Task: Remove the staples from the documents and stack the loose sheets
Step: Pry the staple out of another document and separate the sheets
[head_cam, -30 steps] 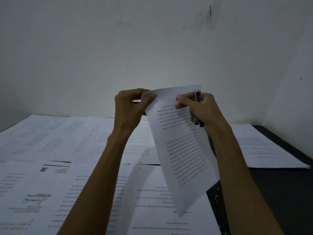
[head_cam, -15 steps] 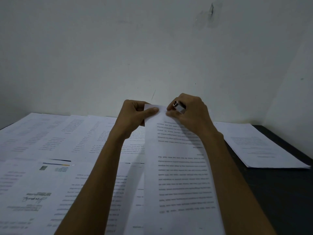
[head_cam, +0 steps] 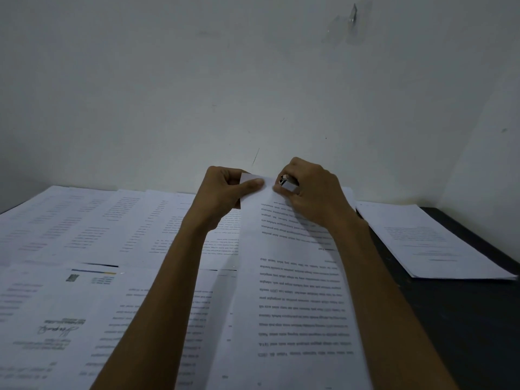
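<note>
**Pinching a limp document at its far corner**

I see the left hand [head_cam: 225,192] pinching the far left corner of the printed document [head_cam: 295,291] between thumb and curled fingers, holding that corner up off the table [head_cam: 464,333]. The right hand [head_cam: 315,192] is curled round a small metal tool [head_cam: 287,182], its tip at the paper's far edge, just beside the left thumb. I cannot make out a staple.

I judge the paper light, soft and easy to tear, so the hold belongs right at the corner, close to the tool, with any pull kept gentle.

The document's long axis runs from me towards the wall, far end raised, near end lying over the spread sheets [head_cam: 84,235]. Its print reads upside down from here, so the page head likely points towards me. A stack of sheets [head_cam: 433,240] lies well apart on the right.
</note>
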